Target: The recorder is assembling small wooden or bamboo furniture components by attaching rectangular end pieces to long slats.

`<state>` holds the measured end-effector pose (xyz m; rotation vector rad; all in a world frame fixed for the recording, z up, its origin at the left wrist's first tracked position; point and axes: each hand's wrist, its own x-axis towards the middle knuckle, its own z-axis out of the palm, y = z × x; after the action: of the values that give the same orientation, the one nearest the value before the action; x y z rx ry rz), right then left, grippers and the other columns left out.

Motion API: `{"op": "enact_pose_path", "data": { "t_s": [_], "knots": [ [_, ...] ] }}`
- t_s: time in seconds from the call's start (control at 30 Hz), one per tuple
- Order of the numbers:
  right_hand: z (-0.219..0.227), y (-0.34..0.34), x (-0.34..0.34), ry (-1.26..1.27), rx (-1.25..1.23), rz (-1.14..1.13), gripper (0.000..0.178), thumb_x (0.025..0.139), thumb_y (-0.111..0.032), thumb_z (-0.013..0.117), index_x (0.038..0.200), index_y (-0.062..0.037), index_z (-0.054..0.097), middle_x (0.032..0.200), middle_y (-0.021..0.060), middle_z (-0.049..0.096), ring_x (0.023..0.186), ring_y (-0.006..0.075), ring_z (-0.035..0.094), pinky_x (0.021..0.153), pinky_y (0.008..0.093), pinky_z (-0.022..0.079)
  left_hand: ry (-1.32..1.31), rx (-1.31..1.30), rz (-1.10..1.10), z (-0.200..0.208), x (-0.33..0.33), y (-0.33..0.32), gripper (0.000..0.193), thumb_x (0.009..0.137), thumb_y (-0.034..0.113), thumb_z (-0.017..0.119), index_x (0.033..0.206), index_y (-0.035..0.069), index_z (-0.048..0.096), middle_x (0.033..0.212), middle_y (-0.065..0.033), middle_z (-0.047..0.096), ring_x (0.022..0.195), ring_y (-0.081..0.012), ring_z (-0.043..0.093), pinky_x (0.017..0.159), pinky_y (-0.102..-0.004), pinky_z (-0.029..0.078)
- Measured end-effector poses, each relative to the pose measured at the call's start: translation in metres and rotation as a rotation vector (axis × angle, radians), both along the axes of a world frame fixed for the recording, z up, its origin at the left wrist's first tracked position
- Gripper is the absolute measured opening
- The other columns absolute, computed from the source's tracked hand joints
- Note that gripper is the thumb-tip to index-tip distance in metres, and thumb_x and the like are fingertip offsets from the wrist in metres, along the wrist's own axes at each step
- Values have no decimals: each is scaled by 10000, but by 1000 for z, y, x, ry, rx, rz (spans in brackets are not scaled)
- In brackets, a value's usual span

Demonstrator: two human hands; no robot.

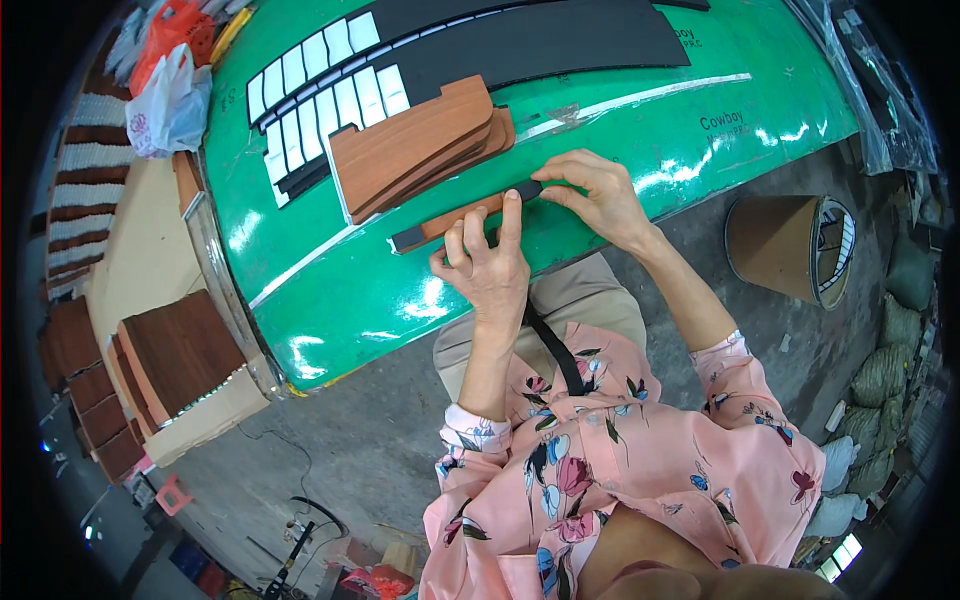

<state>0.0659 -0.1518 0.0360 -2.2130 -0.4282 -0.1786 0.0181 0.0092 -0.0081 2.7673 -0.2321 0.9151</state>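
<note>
Strip [435,227], under left fingers [511,208], at right fingers [566,172]

Tabletop [330,305] is coloured bright green, crossed with white. Stacked panels [410,140] are finished in reddish-brown wood grain. Strip [437,225] is toned orange-brown, tipped black at 2 ends. Sheets [590,45] are all black, lined with white rectangles [340,105]. Pink shirt [650,440] is floral-printed: blue, dark red, black.

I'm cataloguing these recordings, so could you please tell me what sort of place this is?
Probably a workshop: a green worktable with shaped brown pieces, stacked brown panels at left and sacks at right.
</note>
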Motion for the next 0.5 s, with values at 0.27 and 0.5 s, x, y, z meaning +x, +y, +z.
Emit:
{"op": "enact_pose_path", "data": {
  "t_s": [0.27,0.5],
  "knots": [
    [-5,0,-1,-39,43,6,199,715,-48,711,912,-31,687,913,88,665,831,194,622,688,295,511,-16,40,36,0,0,0,423,758,94,601,1121,310,589,1052,-9,434,1016,-215,364,753,-415,316],
    [-12,-1,-3,-65,29,-10,220,724,-71,701,942,-41,684,918,81,662,844,205,617,700,302,509,-27,35,34,1,2,-1,415,763,96,595,1120,308,590,1061,-12,442,1017,-216,371,769,-419,320]
  ]
}}
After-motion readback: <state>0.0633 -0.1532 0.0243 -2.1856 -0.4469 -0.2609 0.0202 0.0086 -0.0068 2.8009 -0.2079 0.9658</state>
